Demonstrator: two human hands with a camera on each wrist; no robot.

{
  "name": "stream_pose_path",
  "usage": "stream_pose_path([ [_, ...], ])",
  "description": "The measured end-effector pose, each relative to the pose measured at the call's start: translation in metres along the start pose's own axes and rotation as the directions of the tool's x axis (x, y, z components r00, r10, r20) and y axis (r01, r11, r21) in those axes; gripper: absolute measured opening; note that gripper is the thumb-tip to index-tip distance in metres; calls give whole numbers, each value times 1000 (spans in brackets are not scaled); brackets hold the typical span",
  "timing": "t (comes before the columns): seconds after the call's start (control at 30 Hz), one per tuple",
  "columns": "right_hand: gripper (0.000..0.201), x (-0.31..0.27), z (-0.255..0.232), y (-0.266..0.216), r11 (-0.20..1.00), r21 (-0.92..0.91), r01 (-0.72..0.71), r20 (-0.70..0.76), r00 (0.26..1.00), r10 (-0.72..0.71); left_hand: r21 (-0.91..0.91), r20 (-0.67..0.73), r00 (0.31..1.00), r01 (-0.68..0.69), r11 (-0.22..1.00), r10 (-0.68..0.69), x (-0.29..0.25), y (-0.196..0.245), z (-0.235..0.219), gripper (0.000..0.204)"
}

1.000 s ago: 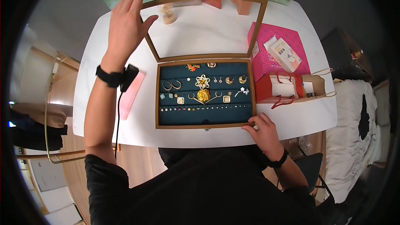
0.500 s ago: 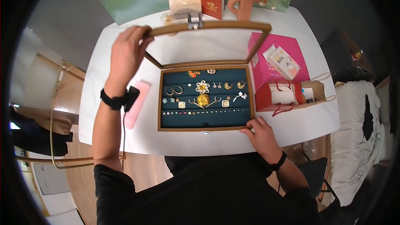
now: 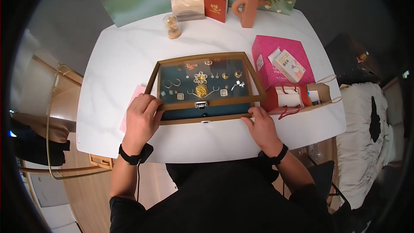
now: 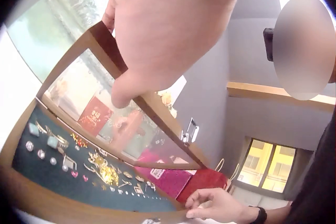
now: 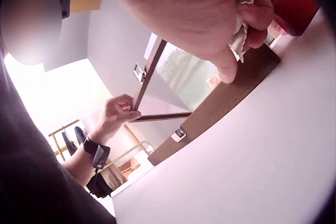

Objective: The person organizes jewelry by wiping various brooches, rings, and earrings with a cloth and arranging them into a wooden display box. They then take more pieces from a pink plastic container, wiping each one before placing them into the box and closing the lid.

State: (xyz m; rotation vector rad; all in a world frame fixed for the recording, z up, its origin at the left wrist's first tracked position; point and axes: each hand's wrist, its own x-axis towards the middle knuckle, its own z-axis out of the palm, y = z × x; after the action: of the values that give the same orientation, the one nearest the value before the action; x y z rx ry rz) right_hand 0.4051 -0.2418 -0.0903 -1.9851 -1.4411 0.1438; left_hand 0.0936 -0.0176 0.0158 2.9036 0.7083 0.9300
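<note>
In the head view the left hand (image 3: 143,118) grips the front left corner of the glass lid (image 3: 228,101) of a wooden jewelry case (image 3: 215,119). The lid is tilted over the case, with a gap at the front. Through the glass show a flower-shaped piece (image 3: 200,77), a gold round piece (image 3: 201,90) and several earrings on dark green lining. At the case's front right corner rests the right hand (image 3: 262,131); the right wrist view shows its curled fingers holding a crumpled whitish scrap (image 5: 238,43), with the thumb against the wooden side.
Right of the case are a pink box (image 3: 276,43) with a small white box (image 3: 290,65) on it, and a red bag (image 3: 271,99). A pink item (image 3: 129,118) lies at the left. Behind stand a glass dome (image 3: 172,28), a red booklet (image 3: 215,7) and a vase (image 3: 249,11).
The left hand has come down and toward the person with the lid, which has swung from upright to low over the case. The right hand has stayed at the front right corner.
</note>
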Motion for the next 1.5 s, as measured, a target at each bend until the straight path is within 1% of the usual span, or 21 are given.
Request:
stream_pose_path([
  [0.17, 24, -21, -12, -9, 1000, -6, 29, 53, 998, -29, -95, 122, 992, 23, 995, -11, -25, 2, 19, 33],
  [0.2, 23, -25, -14, -11, 998, 29, 63, 33, 997, -64, -102, 128, 992, 24, 995, -11, -28, 3, 21, 33],
  [0.23, 22, -28, -14, -14, 993, 64, 97, 10, 995, -98, -110, 171, 985, 49, 993, -30, -31, 4, 22, 33],
  [0.27, 22, -29, -14, -16, 994, 60, 90, 12, 996, -91, -118, 213, 976, 73, 990, -46, -33, 5, 24, 33],
  [0.33, 23, -25, -16, -21, 986, 60, 156, -55, 987, -153, -133, 227, 973, 76, 988, -44, -38, 4, 30, 33],
  [0.4, 24, -21, -18, -24, 990, 36, 133, -53, 990, -131, -150, 242, 970, 74, 986, -36, -40, 4, 36, 33],
  [0.5, 28, -9, -18, -29, 981, -10, 196, -71, 978, -196, -173, 254, 965, 107, 979, -61, -42, 1, 40, 35],
  [0.63, 27, 1, -14, -27, 986, -18, 166, -25, 986, -166, -194, 272, 961, 111, 975, -55, -41, 0, 43, 34],
  [0.7, 23, 3, -7, -22, 986, -51, 159, 10, 987, -159, -186, 284, 958, 92, 978, -36, -41, -1, 47, 36],
  [0.8, 21, 6, -2, -19, 986, -37, 160, 5, 987, -160, -149, 312, 949, 91, 985, -41, -39, 3, 47, 36],
  [0.9, 20, 10, 1, -18, 985, 7, 174, -7, 985, -174, -353, 368, 930, 148, 924, -9, -24, 17, 45, 32],
  [0.93, 19, 10, 1, -17, 985, 12, 174, -9, 985, -174, -348, 376, 927, 158, 924, -16, -20, 21, 52, 32],
  [1.0, 19, 10, 0, -18, 986, 18, 168, 3, 986, -168, -474, 362, 932, 152, 867, 34, -10, 31, 67, 30],
  [1.03, 19, 11, 0, -17, 986, 13, 165, 9, 986, -165, -471, 362, 932, 155, 869, 30, -6, 36, 75, 30],
  [1.1, 18, 11, -1, -18, 987, 11, 161, 16, 987, -161, -500, 384, 923, 215, 839, -8, -1, 44, 86, 32],
  [1.13, 18, 11, -3, -20, 988, 19, 156, 21, 987, -156, -498, 386, 922, 217, 840, -9, 0, 46, 87, 32],
  [1.2, 17, 13, -3, -19, 988, 25, 152, 19, 988, -153, -450, 478, 876, 305, 839, -62, 6, 48, 88, 32],
  [1.33, 17, 11, -2, -19, 989, 46, 142, 17, 990, -143, -488, 480, 875, 320, 812, -56, 7, 42, 89, 34],
  [1.4, 17, 11, -2, -20, 989, 50, 139, 16, 990, -140, -507, 550, 833, 394, 767, -65, 10, 39, 87, 36],
  [1.43, 18, 11, -1, -19, 990, 54, 130, 14, 991, -131, -507, 549, 834, 392, 768, -63, 11, 38, 87, 36],
  [1.5, 19, 11, -1, -19, 991, 54, 120, 9, 993, -120, -503, 589, 806, 426, 752, -64, 13, 37, 87, 39],
])
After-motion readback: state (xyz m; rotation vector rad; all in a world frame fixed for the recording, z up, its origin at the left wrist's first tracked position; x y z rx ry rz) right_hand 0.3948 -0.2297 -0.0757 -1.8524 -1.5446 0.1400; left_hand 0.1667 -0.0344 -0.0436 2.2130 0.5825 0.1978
